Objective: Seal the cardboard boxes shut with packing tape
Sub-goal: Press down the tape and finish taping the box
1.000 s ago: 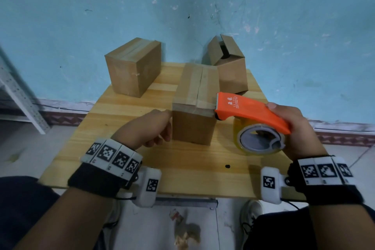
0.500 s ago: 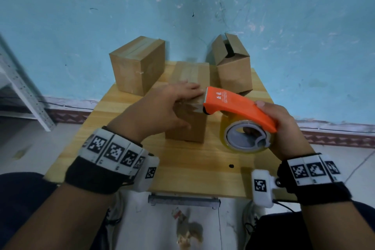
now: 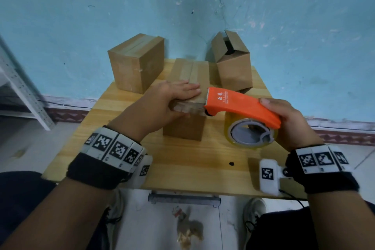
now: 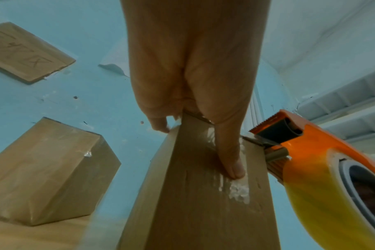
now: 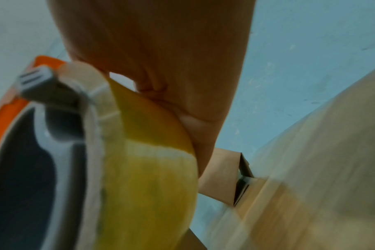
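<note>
A taped box stands at the desk's back left; the left hand lies on the middle box, fingers straight and together on top, thumb down its near face; the dispenser, its nose at that box's near right corner, is gripped by the right hand, fingers curled round it; an open box stands behind.

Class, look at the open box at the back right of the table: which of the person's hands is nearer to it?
Probably right. The right hand grips the dispenser in front of the open box; the left hand presses the middle box, further left.
</note>
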The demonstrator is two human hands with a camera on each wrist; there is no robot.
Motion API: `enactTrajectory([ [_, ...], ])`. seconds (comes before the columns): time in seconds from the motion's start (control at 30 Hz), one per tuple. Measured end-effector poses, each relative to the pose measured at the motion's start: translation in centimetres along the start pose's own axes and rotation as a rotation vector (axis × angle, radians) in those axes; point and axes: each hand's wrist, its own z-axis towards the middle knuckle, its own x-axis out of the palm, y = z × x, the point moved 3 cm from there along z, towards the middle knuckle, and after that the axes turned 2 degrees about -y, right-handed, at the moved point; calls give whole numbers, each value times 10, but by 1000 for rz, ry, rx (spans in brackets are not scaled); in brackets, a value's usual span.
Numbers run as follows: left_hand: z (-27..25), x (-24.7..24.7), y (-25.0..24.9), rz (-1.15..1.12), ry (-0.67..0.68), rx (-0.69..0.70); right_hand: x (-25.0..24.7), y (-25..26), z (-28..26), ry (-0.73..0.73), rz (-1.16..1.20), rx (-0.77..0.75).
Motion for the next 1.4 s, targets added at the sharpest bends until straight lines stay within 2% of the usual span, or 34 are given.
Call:
enactTrajectory([
  [0.13, -1, 2, 3, 15, -14, -22, -1, -2, -4, 28, 25, 2],
  [0.3, -2, 2, 2, -23, -28, 9, -22, -4, -9, -90, 61, 46],
  [0.63, -1, 1, 1, -27, -23, 23, -29, -1, -13, -82, 5, 58],
  [0.87, -2, 3, 0, -40, -38, 13, -14, 11, -1, 75, -354, 72],
  [1.1, -2, 2, -4, -18, -34, 6, -3, 38, 20, 68, -592, 193],
  [1.4, 1, 4, -9, 41, -24, -6, 33, 103, 46, 84, -967, 73],
])
